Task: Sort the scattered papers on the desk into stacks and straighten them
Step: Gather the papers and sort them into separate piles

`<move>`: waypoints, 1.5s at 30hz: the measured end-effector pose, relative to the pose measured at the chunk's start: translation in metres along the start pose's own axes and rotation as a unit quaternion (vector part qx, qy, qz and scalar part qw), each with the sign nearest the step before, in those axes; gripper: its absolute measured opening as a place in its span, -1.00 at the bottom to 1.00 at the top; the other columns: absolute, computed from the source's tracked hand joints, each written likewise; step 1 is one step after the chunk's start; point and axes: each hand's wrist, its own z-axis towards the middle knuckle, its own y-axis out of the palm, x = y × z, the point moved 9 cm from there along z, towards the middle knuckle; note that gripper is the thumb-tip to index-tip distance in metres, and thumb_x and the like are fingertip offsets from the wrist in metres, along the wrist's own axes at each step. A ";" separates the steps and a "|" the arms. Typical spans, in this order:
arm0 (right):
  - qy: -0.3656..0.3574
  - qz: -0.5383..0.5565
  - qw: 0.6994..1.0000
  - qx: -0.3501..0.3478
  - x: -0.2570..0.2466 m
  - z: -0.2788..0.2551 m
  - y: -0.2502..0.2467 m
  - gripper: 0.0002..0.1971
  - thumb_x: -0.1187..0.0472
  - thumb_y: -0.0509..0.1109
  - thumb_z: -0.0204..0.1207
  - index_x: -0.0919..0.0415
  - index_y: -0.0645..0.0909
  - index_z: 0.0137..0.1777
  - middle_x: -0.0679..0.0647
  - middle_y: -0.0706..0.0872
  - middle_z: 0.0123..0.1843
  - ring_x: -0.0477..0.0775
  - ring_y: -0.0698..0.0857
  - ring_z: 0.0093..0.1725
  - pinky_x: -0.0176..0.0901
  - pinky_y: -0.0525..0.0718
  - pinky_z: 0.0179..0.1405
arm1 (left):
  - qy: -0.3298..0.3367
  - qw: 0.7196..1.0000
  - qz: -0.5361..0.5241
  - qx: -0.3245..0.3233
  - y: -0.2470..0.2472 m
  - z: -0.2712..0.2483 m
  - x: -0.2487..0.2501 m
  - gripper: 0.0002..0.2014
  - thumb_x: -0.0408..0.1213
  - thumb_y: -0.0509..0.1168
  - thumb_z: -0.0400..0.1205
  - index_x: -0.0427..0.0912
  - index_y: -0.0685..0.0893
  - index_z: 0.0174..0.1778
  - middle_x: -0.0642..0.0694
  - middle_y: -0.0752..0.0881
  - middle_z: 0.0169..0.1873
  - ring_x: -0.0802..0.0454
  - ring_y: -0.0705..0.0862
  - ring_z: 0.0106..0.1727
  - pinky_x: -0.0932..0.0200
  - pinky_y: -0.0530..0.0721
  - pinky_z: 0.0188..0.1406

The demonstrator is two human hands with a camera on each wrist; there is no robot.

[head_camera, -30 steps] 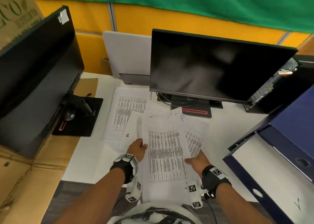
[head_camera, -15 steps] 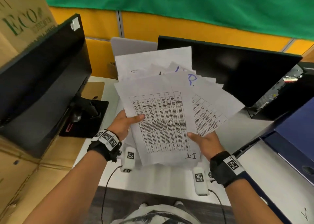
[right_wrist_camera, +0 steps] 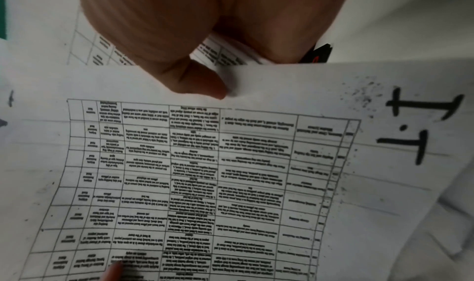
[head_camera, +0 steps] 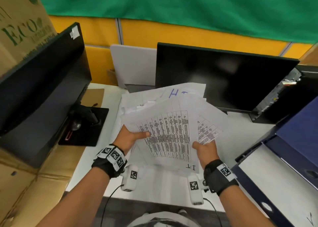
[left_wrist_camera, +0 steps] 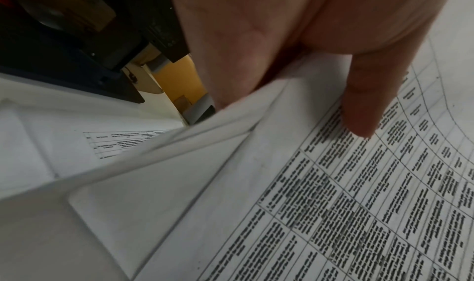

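Since half a second ago the papers [head_camera: 172, 123] have tipped away from the camera: they stood nearly upright in front of the monitor [head_camera: 223, 78] and now lean back, fanned and uneven, held up over the desk [head_camera: 154, 183]. A second ago they still lay flat on it.

Both hands hold the bundle by its near edges. Left hand [head_camera: 129, 138] grips the left side, thumb [left_wrist_camera: 364, 103] laid across the printed table on the top sheet, fingers underneath. Right hand [head_camera: 205, 149] pinches the right side, thumb [right_wrist_camera: 184, 74] on top near the sheet's edge, fingers hidden behind the paper.

The top sheet carries a dense printed table and a handwritten "1-T" at its near right corner. A sheet with blue handwriting shows at the back of the fan. Sheet edges are staggered, not squared. In the left wrist view more paper [left_wrist_camera: 115, 141] with a printed table lies on the desk below the bundle.

A second monitor [head_camera: 39, 89] stands at the left, cardboard boxes [head_camera: 20, 25] behind and beneath it. Blue binders [head_camera: 292, 149] lie at the right.
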 end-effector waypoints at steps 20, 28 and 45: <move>0.004 0.030 1.000 -0.005 0.007 -0.005 0.003 -0.55 0.67 0.26 0.44 0.21 0.51 0.21 0.09 0.72 0.15 0.07 0.68 0.12 -0.20 0.63 0.05 | -0.009 0.999 0.029 -0.010 0.000 -0.011 -0.008 -0.44 -0.51 0.55 0.26 -0.11 0.68 0.19 -0.10 0.82 0.06 -0.03 0.77 0.15 0.05 0.75 0.13; -0.008 -0.002 0.998 -0.056 0.017 -0.005 0.010 -0.22 0.72 0.20 0.38 -0.02 0.29 0.46 -0.11 0.61 0.32 -0.15 0.60 0.29 -0.25 0.59 0.16 | -0.055 0.994 0.095 -0.021 -0.004 -0.019 -0.034 -0.53 -0.64 0.49 0.38 0.04 0.70 0.00 0.14 0.85 -0.18 0.07 0.74 0.08 0.30 0.75 -0.09; -0.022 -0.079 0.990 -0.119 0.009 -0.014 0.040 -0.52 0.41 0.26 0.64 0.09 0.31 0.52 -0.16 0.62 0.24 -0.43 0.60 0.07 -0.57 0.57 0.12 | -0.027 0.983 0.184 0.012 -0.011 -0.026 -0.029 -0.63 -0.11 0.53 0.41 0.32 0.62 0.07 0.27 0.79 0.00 0.38 0.72 0.10 0.26 0.65 0.14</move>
